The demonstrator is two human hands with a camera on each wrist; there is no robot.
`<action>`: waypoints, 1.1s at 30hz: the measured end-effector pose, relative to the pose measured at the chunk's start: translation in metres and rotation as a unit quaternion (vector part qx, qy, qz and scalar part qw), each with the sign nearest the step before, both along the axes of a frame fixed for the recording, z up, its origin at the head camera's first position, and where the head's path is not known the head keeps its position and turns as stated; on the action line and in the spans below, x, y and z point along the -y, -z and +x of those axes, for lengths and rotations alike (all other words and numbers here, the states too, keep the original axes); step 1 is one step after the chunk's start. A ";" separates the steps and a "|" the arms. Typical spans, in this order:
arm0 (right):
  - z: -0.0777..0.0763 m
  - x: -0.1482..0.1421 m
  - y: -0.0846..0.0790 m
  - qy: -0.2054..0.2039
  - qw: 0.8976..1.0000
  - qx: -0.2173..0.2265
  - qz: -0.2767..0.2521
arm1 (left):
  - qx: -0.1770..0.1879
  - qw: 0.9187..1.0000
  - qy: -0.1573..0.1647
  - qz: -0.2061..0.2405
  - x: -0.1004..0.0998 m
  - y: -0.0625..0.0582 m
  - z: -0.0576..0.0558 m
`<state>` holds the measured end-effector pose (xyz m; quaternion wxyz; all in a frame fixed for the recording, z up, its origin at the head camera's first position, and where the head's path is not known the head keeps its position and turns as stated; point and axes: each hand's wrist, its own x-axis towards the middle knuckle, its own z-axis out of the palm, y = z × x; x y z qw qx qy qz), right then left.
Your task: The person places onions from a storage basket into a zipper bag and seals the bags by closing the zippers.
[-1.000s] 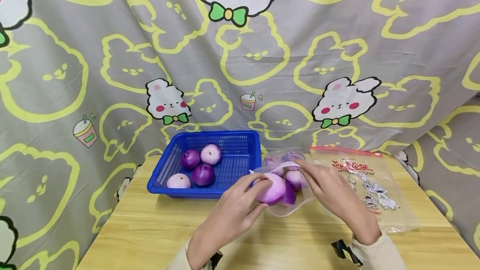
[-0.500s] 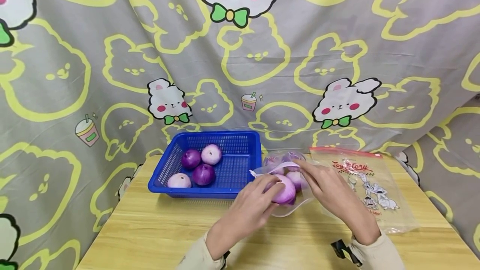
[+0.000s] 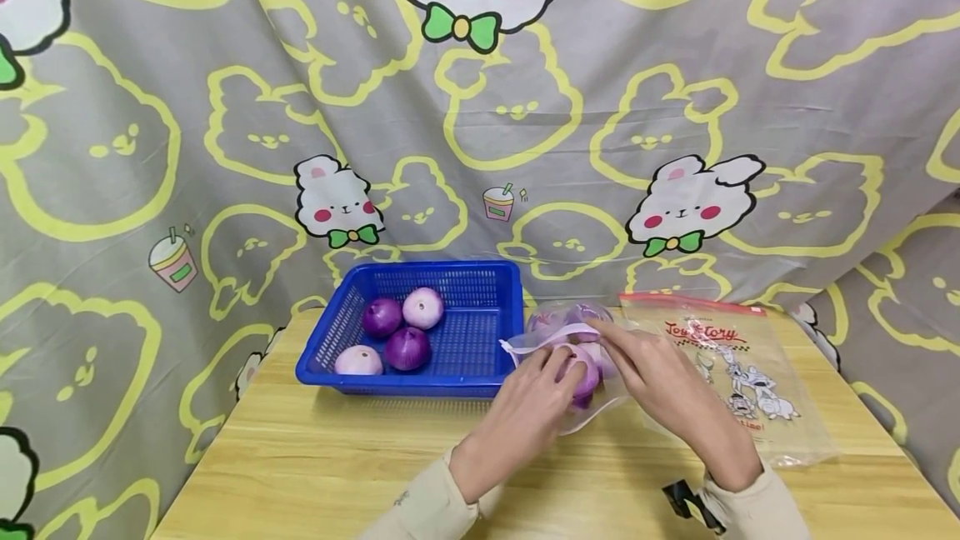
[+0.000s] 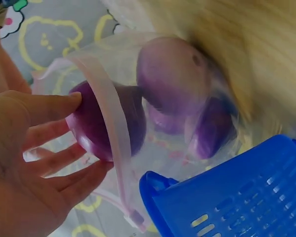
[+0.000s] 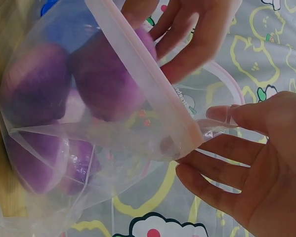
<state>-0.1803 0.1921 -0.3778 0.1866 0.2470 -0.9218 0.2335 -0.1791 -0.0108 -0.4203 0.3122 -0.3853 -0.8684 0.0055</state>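
My left hand (image 3: 528,407) grips a purple onion (image 4: 91,121) by its side, and part of the onion is past the zip edge of a clear zip bag (image 4: 96,81). Thumb and spread fingers curve round the onion in the left wrist view. Several other onions (image 4: 175,74) lie deeper in the bag, blurred by the plastic. At the bag's mouth, my right hand (image 3: 663,377) pinches the zip edge (image 5: 190,136) between thumb and fingers, and the mouth stands parted. The bag rests on the wooden table, right of a blue basket (image 3: 420,382).
Several onions, two of them dark purple onions (image 3: 407,348) and the others paler, sit in the left of the basket. A flat zip bag with a red top edge (image 3: 690,303) and printed cartoon figures lies at the right. Behind the wooden table (image 3: 337,473) hangs a patterned curtain (image 3: 420,123).
My left hand has moved right, carrying the onion from the front of the bag's mouth into it. The right hand stays in place at the bag's edge.
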 end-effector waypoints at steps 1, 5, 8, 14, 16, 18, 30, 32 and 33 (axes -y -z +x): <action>0.000 0.000 0.000 0.000 1.000 0.001 0.000 | -0.001 1.000 -0.009 -0.002 -0.002 0.001 -0.001; 0.000 0.000 0.000 0.003 1.000 0.007 0.002 | -0.011 0.999 -0.040 -0.021 -0.007 0.003 -0.006; 0.001 0.001 0.000 0.003 1.000 0.001 0.001 | -0.031 0.997 -0.053 -0.038 -0.011 0.004 -0.011; 0.001 0.000 0.002 -0.001 1.000 -0.010 -0.003 | -0.057 0.996 -0.058 -0.039 -0.021 0.008 -0.022; 0.001 0.000 0.002 0.001 1.000 -0.011 -0.002 | -0.040 0.997 -0.061 -0.029 -0.025 0.010 -0.024; 0.000 0.000 0.002 0.002 1.000 -0.013 -0.001 | -0.024 0.997 -0.069 -0.020 -0.030 0.012 -0.025; 0.000 -0.001 0.005 -0.006 1.000 -0.029 -0.004 | -0.059 0.995 -0.072 -0.046 -0.021 0.034 -0.017; 0.000 -0.001 0.004 -0.004 1.000 -0.029 -0.003 | -0.048 0.997 -0.055 -0.040 -0.019 0.033 -0.014; 0.000 -0.002 0.004 -0.003 1.000 -0.029 -0.002 | -0.040 0.997 -0.048 -0.033 -0.018 0.031 -0.013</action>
